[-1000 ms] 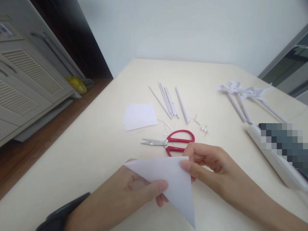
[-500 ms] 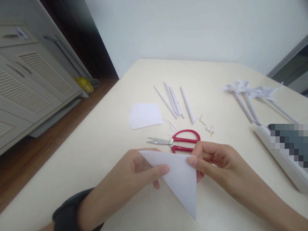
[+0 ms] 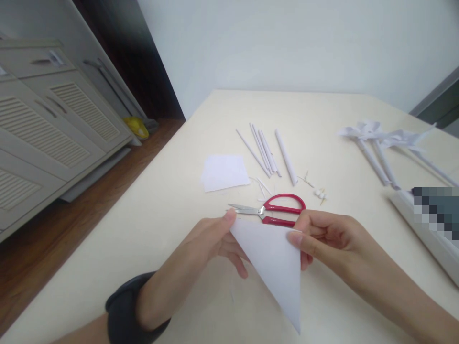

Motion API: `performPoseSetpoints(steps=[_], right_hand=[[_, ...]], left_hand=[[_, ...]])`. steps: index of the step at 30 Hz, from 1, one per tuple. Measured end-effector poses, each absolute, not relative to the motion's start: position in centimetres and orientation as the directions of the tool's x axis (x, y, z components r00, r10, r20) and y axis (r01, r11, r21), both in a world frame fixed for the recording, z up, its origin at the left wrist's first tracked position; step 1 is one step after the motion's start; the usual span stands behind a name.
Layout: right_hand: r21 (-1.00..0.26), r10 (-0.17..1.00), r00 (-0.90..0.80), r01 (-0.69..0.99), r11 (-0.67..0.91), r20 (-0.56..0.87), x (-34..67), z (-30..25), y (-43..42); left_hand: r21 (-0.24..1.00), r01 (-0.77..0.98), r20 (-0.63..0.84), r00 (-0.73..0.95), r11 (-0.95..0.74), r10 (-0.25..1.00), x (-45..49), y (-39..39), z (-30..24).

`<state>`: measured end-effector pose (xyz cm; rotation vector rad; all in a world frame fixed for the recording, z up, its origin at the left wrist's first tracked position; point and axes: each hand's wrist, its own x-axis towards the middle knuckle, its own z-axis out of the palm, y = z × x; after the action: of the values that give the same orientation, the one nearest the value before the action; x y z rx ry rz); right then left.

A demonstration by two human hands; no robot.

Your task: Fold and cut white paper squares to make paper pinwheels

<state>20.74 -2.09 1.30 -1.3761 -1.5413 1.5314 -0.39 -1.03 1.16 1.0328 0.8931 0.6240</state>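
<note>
Pinching the left corner of a folded white paper triangle (image 3: pixel 274 260), the left hand (image 3: pixel 211 241) closes its grip thumb against fingers, and the sheet hangs just above the counter (image 3: pixel 161 229), long point toward the person. The right hand (image 3: pixel 322 236) grips the opposite corner likewise, so the top edge is taut and level between them. Behind, loose paper squares (image 3: pixel 224 172), rolled paper sticks (image 3: pixel 267 153) and red scissors (image 3: pixel 276 212) lie within easy reach; pinwheels (image 3: pixel 380 138) rest apart at far right
</note>
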Motion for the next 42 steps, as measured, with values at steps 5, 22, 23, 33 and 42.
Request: performPoseSetpoints(steps=[5,22,23,33,42], right_hand=[[-0.962,0.924,-0.302,0.205,-0.178,-0.236,20.3,1.4,-2.3],[-0.388,0.868,-0.479,0.781,0.489,0.130,21.9,-1.2,0.1],[-0.374,0.870,-0.474,0.789,0.487,0.133,21.9,-1.2,0.0],[-0.349,0.913,-0.379,0.844,0.407,0.148,22.2,-0.8,-0.2],[-0.817,0.955,-0.291,0.563,0.124,-0.056,23.4,1.9,-0.1]], left_hand=[[0.943,0.052,-0.297,0.582,0.330,0.757,0.1,-1.4,0.6],[0.918,0.200,-0.390,0.621,0.344,0.680,0.4,-1.9,0.4],[0.918,0.195,-0.387,0.626,0.345,0.677,0.4,-1.9,0.4],[0.913,0.119,-0.382,0.586,0.390,0.715,0.4,-2.3,1.0],[0.972,0.038,-0.215,0.538,0.231,0.815,0.7,-3.2,2.0]])
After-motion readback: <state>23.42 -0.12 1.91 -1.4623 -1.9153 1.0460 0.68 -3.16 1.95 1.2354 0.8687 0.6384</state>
